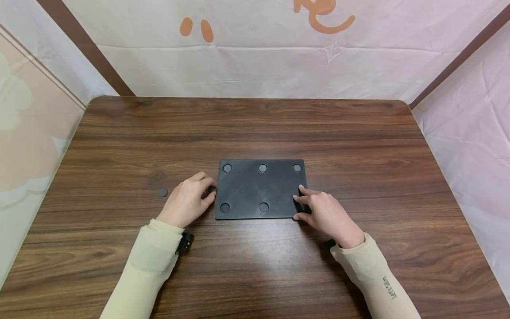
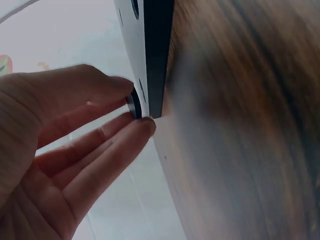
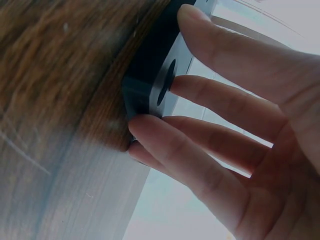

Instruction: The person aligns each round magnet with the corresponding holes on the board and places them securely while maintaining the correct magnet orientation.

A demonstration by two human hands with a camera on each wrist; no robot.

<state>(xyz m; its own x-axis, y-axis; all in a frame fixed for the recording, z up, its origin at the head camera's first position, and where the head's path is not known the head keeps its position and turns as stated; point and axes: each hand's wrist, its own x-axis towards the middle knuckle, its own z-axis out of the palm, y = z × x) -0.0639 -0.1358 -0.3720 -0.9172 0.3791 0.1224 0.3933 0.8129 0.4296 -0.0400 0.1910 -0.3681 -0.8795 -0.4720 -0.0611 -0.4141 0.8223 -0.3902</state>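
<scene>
A flat black rectangular board lies on the table with round spots along its long edges. The three far spots look lighter grey, while two near ones look dark. My left hand is just beside the board's left edge. Its thumb and fingertips pinch a small dark disc, close to the board's face in the left wrist view. My right hand grips the board's right end, with fingertips on its edge and top; it hides the near right corner. A round dark spot shows there in the right wrist view.
A loose small grey disc rests on the wooden table left of my left hand. Light printed curtains hang behind the table and at both sides. Dark wrist devices sit at the sleeves.
</scene>
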